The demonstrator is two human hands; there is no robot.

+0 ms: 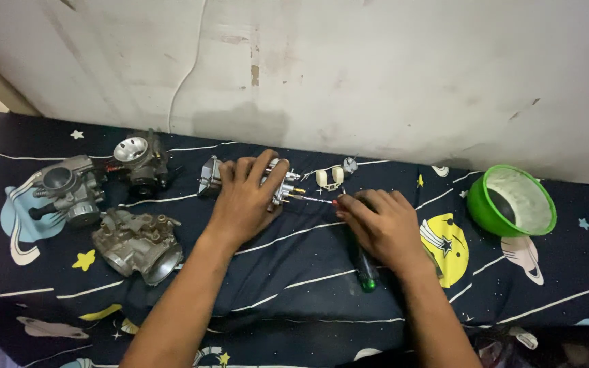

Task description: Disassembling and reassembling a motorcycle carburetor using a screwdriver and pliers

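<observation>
At frame centre, the left hand clamps a carburetor; the right hand grips a green-handled screwdriver. A slipping tip could likely damage its brass fittings.

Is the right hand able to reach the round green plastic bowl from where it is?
Probably yes: the round green plastic bowl sits on the right hand's own side, with only bare cloth between them.

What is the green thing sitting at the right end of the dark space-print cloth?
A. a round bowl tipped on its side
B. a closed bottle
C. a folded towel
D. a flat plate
A: the green bowl rests tilted on the cloth, its pale inside facing the camera, to the right of the right hand.
</observation>
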